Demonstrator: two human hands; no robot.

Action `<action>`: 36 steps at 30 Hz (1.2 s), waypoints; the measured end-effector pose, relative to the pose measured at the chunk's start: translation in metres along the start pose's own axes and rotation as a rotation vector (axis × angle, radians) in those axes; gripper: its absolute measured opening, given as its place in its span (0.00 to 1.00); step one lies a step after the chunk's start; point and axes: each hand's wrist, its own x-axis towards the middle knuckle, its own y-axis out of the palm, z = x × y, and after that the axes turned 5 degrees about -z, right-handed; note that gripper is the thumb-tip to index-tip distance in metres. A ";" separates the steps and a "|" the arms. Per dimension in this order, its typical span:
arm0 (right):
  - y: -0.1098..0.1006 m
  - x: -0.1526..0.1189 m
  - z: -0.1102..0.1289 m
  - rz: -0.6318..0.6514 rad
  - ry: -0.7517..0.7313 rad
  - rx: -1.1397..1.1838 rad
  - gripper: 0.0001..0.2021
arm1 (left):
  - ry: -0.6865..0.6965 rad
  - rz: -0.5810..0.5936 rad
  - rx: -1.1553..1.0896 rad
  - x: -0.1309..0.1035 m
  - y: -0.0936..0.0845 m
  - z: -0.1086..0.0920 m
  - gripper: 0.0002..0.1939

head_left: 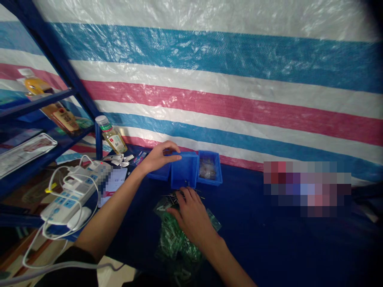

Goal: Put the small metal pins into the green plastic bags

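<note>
A person's bare hands work over a dark blue table [254, 231]. The left hand [158, 158] is at the top left corner of a blue bin [184, 165], thumb lying by the rim and fingers curled above it; whether it truly grips the rim or only rests there, I cannot tell. The right hand [194, 215] is palm down and loosely spread, thumb apart, over thin metal pieces [170, 197] lying just in front of that bin and over greenish plastic bags [170, 241] nearer the person. Its fingertips are partly hidden, but it does not look clenched.

The metal pieces look light, stiff and slick, likely to roll or scatter — best swept together or pinched across the middle, minding any sharp ends. The bags look soft and crinkly, liable to slide; a gathered edge should give the surest hold. The bin seems light, rigid plastic, easiest to take by its rim.

Three blue bins stand side by side. The middle one, facing the person, shows a few small dark bits near its lower edge. The right bin [220, 175] holds a pile of small pale pieces, too blurred to name. The left bin [158, 174] is partly hidden behind the left hand — its contents cannot be made out.
</note>
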 end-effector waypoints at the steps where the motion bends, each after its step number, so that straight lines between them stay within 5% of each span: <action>1: -0.001 0.001 0.000 -0.010 -0.002 0.010 0.25 | -0.005 0.011 -0.005 0.003 -0.001 0.001 0.13; 11: 0.025 0.044 -0.010 0.007 0.083 -0.124 0.34 | 0.024 0.040 -0.036 -0.004 0.001 -0.009 0.16; 22: 0.003 0.034 -0.008 0.012 0.039 -0.084 0.22 | 0.076 0.001 -0.027 -0.006 0.004 0.000 0.15; 29: 0.025 0.040 -0.011 0.035 0.095 -0.146 0.37 | 0.076 -0.003 -0.013 -0.005 0.003 0.000 0.15; 36: 0.019 0.025 -0.011 0.034 0.079 -0.090 0.32 | 0.087 -0.007 0.009 -0.009 0.002 0.000 0.15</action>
